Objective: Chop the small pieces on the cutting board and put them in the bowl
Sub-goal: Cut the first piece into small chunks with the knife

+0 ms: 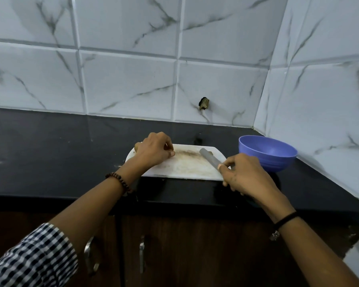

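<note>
Right hand [243, 175] gripping knife [209, 158] over cutting board [184, 170], left hand [153, 150] curled on its left end, grasp unclear, bowl [267, 152] beside

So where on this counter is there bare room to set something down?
The counter left of the board is bare, out to the frame edge. A narrower bare strip runs between board and back wall. The right is crowded: bowl beside the board, right hand with knife in front of it.

Black countertop [50, 158], marbled wall tiles [129, 79], brown cabinet doors [184, 249], 2 metal handles [141, 256]
</note>
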